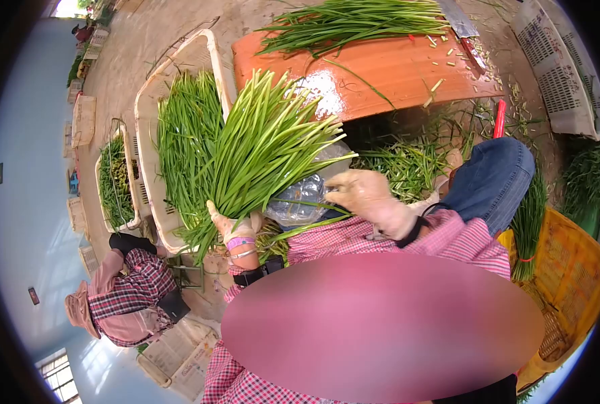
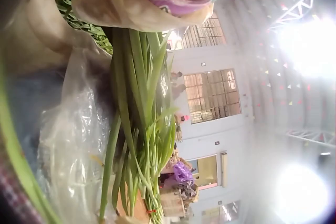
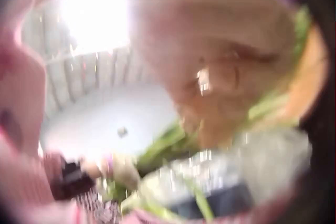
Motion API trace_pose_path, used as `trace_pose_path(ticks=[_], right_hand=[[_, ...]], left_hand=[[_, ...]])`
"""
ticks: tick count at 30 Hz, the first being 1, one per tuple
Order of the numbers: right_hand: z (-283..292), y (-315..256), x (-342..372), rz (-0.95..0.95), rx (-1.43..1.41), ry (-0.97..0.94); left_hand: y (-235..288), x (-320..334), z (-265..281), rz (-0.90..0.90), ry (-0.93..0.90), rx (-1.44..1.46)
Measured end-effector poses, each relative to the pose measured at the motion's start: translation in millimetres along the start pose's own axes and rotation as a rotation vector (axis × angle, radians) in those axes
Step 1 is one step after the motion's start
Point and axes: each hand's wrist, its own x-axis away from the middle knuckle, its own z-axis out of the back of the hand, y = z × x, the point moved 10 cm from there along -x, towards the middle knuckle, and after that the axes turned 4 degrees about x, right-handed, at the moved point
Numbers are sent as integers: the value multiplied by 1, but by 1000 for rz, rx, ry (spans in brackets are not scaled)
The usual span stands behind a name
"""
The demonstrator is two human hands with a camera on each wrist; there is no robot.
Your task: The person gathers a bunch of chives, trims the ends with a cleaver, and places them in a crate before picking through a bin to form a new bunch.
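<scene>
In the head view my gloved left hand [image 1: 231, 225] grips a thick bunch of garlic chives [image 1: 266, 145] near its leafy end. The pale cut ends fan toward the upper right. My gloved right hand [image 1: 368, 199] is apart from the bunch, over the lap, its fingers loosely bent with nothing visible in them. Clear plastic [image 1: 303, 202] covers the lap between the hands, with a few loose leaves across it. The right wrist view is blurred; bent fingers [image 3: 210, 113] show above the plastic. Leaves [image 2: 139, 103] hang below the glove in the left wrist view.
A cream crate [image 1: 145, 145] of chives stands at left. More chives [image 1: 354, 23] and a knife [image 1: 460, 20] lie on an orange board [image 1: 387, 84]. Trimmings [image 1: 407, 165] litter the floor beneath. A yellow basket [image 1: 576, 256] stands at right; another person [image 1: 131, 289] sits at left.
</scene>
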Motion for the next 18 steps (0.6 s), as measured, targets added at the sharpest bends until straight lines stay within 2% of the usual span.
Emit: trace_pose_path(ticks=[1, 3, 4, 5, 6, 7, 8, 9, 10, 11, 12, 13, 15, 17, 18], right_hand=[[-17, -6, -4, 115, 73, -6], [-51, -21, -5, 359, 209, -30], [-52, -25, 1, 425, 166, 42], [-54, -23, 4, 403, 182, -14], [-46, -23, 7, 377, 206, -66], [-36, -23, 12, 345, 229, -118], [-26, -21, 18, 295, 132, -226], [-16, -15, 22, 274, 80, -245], [-6, -8, 27, 253, 28, -262], [5, 0, 30, 234, -23, -277], [16, 19, 33, 55, -91, -349], [26, 41, 36, -124, -158, -419], [49, 96, 28, -275, -329, -269], [59, 165, 29, -436, -187, -282], [83, 195, 26, -416, 362, -19]], left_hand=[[2, -1, -2, -19, -41, 5], [5, -7, 17, -256, -111, -626], [-1, -11, 34, -285, -122, -756], [-8, -15, 51, -317, -130, -885], [-19, -24, 73, -272, -125, -817], [-18, -15, 53, -83, -66, -496], [-17, -1, 30, 72, 53, -80], [-14, 16, 6, 172, 217, 273], [-13, 12, 13, 161, 182, 203], [-9, 6, 16, 95, 60, -222], [-5, 1, 17, -15, -22, -782], [8, 5, -1, -157, -46, -1198], [21, 25, -30, -45, -56, -1461], [18, 17, -3, 43, 40, -998], [-2, -8, 53, 65, 129, -399]])
